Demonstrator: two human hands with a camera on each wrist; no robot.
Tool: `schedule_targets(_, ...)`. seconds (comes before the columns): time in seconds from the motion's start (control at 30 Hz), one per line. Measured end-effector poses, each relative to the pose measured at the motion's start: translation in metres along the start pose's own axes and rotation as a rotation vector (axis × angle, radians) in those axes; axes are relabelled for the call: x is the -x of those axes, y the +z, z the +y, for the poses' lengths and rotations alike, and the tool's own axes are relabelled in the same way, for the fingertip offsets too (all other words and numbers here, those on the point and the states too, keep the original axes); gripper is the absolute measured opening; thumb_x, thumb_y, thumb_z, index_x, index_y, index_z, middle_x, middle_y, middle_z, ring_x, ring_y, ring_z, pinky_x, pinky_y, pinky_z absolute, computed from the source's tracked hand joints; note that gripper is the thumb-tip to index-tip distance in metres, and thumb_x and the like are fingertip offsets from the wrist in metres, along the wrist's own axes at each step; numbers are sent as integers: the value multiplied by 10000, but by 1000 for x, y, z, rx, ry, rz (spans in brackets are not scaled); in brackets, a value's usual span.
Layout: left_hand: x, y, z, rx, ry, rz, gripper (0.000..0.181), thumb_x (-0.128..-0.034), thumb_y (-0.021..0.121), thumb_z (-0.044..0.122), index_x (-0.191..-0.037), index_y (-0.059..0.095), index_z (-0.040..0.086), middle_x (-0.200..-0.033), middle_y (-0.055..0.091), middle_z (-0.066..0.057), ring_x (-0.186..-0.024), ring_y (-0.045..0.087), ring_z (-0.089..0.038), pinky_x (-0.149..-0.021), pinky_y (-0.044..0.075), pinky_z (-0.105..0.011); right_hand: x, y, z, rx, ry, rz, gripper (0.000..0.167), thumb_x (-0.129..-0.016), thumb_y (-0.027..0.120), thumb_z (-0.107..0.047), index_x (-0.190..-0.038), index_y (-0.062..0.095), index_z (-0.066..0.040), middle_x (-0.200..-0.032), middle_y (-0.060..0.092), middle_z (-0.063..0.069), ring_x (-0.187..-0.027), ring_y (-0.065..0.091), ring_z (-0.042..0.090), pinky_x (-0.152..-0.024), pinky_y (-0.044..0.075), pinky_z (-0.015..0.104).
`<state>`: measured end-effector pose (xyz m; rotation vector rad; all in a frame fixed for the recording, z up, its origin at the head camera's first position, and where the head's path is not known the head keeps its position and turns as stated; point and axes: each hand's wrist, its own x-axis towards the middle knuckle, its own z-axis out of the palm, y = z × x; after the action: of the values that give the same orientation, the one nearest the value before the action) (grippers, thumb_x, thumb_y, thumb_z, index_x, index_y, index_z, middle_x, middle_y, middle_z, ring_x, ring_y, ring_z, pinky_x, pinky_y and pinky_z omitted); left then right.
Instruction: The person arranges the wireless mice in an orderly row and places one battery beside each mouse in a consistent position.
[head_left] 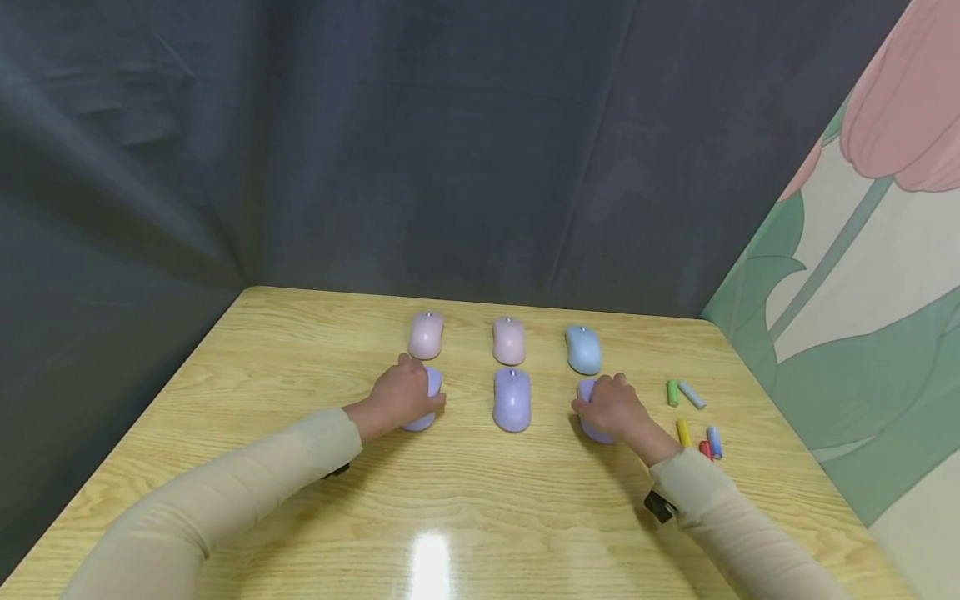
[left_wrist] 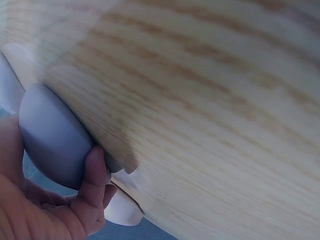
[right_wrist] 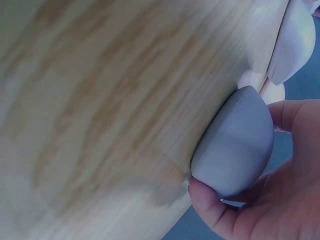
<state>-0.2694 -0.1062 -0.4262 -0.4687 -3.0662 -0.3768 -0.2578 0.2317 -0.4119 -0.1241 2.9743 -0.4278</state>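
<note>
My left hand (head_left: pixel 401 392) grips a purple computer mouse (head_left: pixel 432 381) at the left of the front row, with thumb and fingers on its sides. In the left wrist view that mouse (left_wrist: pixel 55 135) sits on the wood, partly covered by fingers. Another purple mouse (head_left: pixel 597 433), at the right of the same row, is held by my right hand (head_left: pixel 617 408). The right wrist view shows this mouse (right_wrist: pixel 235 145) between thumb and fingers, resting on the tabletop. Between the hands lies a third purple mouse (head_left: pixel 512 402), untouched.
Behind stand two pink mice, one left (head_left: pixel 427 336) and one central (head_left: pixel 509 341), and a blue mouse (head_left: pixel 583 350). Several small coloured cylinders, such as the green one (head_left: pixel 672 392), lie right of my right hand. A dark curtain (head_left: pixel 450 150) borders the wooden table (head_left: pixel 480 517).
</note>
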Motion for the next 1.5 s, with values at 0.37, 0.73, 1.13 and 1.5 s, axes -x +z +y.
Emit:
schedule_targets(0.37, 0, 1, -1, -10, 6, -1, 542, -879, 660, 403, -888, 596, -135, -849, 457, -162, -568, 562, -215, -474, 497, -320, 1, -1, 0, 20, -3, 5, 563, -902, 572, -289, -1067, 459, 237, -983, 418, 329, -883, 498, 467, -678, 482, 510)
schedule_targets(0.73, 0, 0, 0, -3, 3, -5, 538, -875, 667, 408, -883, 604, -125, -858, 469, -164, -582, 566, -213, -490, 504, -321, 0, -1, 1, 21, 10, -25, 586, -911, 568, -288, -1108, 434, 247, -1002, 408, 329, -908, 491, 464, -694, 487, 503)
schedule_targets(1.13, 0, 1, -1, 1, 2, 7, 519, -860, 678, 403, -846, 605, -112, -847, 466, -157, -584, 563, -215, -503, 510, -335, 1, -4, 1, -9, 19, -36, 612, -891, 599, -263, -1148, 398, 255, -1035, 399, 353, -917, 505, 476, -723, 491, 515)
schedule_targets(1.5, -1, 2, -1, 7, -1, -14, 561, -870, 672, 422, -903, 598, -133, -869, 458, -163, -596, 561, -216, -508, 507, -330, 11, -34, 3, -45, -2, -94, 738, -927, 595, -329, -1246, 309, 271, -1145, 383, 411, -966, 512, 464, -807, 452, 541)
